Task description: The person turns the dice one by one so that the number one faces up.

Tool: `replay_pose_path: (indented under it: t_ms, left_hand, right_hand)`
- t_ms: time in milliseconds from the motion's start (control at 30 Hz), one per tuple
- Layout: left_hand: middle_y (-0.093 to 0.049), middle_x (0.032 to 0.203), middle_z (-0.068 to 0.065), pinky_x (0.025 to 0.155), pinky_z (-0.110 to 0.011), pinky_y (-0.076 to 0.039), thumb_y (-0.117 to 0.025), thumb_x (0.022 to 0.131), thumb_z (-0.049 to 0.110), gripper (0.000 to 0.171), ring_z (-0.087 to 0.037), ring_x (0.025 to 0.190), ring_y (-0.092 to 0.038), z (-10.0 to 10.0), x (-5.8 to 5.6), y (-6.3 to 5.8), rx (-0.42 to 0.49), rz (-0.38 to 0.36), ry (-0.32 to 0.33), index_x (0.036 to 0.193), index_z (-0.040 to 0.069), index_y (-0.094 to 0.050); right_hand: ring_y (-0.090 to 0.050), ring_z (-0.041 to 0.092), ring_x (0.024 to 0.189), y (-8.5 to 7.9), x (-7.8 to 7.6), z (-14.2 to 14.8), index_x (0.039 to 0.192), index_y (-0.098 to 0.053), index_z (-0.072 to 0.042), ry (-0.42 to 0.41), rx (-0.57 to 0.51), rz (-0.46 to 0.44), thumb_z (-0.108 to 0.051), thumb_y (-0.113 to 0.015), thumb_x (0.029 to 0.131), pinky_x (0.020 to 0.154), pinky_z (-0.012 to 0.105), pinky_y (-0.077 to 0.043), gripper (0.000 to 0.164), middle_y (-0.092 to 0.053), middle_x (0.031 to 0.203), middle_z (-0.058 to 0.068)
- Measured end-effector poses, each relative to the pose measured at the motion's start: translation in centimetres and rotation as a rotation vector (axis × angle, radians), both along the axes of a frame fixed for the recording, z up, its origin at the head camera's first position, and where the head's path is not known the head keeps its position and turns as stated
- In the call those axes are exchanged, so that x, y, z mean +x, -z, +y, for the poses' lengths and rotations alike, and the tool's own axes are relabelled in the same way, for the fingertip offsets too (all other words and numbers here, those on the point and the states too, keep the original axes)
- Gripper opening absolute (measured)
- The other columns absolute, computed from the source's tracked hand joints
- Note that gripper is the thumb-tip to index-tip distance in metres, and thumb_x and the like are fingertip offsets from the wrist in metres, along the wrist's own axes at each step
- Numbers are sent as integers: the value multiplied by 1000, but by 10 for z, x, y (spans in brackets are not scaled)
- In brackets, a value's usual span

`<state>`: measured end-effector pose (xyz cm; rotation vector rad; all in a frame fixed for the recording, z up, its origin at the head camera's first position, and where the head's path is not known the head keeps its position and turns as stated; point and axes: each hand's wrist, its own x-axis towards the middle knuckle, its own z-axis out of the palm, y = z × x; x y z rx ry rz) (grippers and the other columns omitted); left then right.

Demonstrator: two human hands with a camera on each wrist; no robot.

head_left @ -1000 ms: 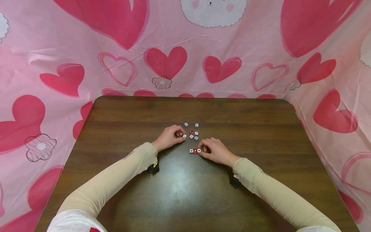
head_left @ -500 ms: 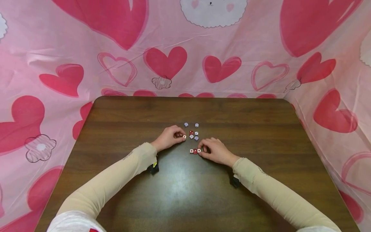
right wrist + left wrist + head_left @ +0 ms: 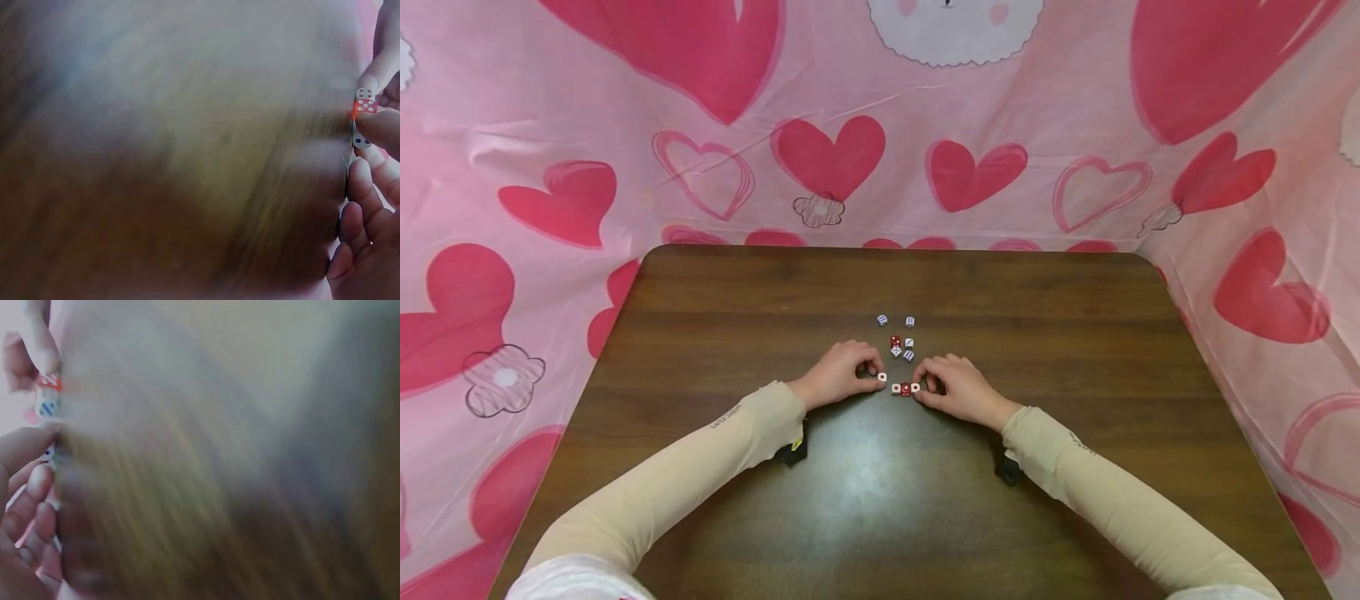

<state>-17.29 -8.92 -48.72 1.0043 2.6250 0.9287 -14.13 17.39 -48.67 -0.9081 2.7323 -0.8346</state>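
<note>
My left hand [image 3: 842, 372] pinches a white die [image 3: 882, 377] between thumb and fingertips, its single red dot facing up. To the right of it, a short row on the table joins a white die [image 3: 896, 389], a red die [image 3: 906, 389] and another white die [image 3: 915, 388]. At the row's right end, my right hand [image 3: 958, 390] pinches that last white die. In the left wrist view my left hand [image 3: 25, 500] is at the left edge, its die mostly hidden. My right hand [image 3: 375, 206] covers part of the row in the right wrist view.
Behind the row lie several loose dice: a red die [image 3: 895, 342] touching a white die [image 3: 896, 352], and white ones such as the far left die [image 3: 882, 320] and far right die [image 3: 910, 322]. The brown wooden table [image 3: 880, 517] is bordered by a pink heart-print cloth [image 3: 902, 92].
My left hand has turned its die so the single red dot faces up, then carried it toward me, close to the row's left end. My right hand has stayed in place.
</note>
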Motion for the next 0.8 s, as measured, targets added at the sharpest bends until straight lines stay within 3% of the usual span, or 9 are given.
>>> replay_pose_path:
  t_ms: [200, 800]
  left_hand:
    - [-64, 87, 12, 81, -37, -35, -86, 87, 28, 16, -12, 87, -53, 5, 10, -4, -62, -8, 2, 91, 22, -71]
    - [-66, 87, 11, 86, -41, -36, -84, 89, 26, 14, -13, 88, -54, 6, 20, -3, -8, -3, -43, 95, 20, -73]
  right_hand:
    - [-45, 12, 78, 0, 0, 0, 101, -66, -18, -1, -4, 6, -21, -79, 92, 79, 36, -34, 17, -51, 78, -10]
    - [-45, 13, 78, -2, 1, -2, 101, -66, -18, 12, 2, -3, -22, -79, 91, 79, 37, -34, 17, -52, 78, -10]
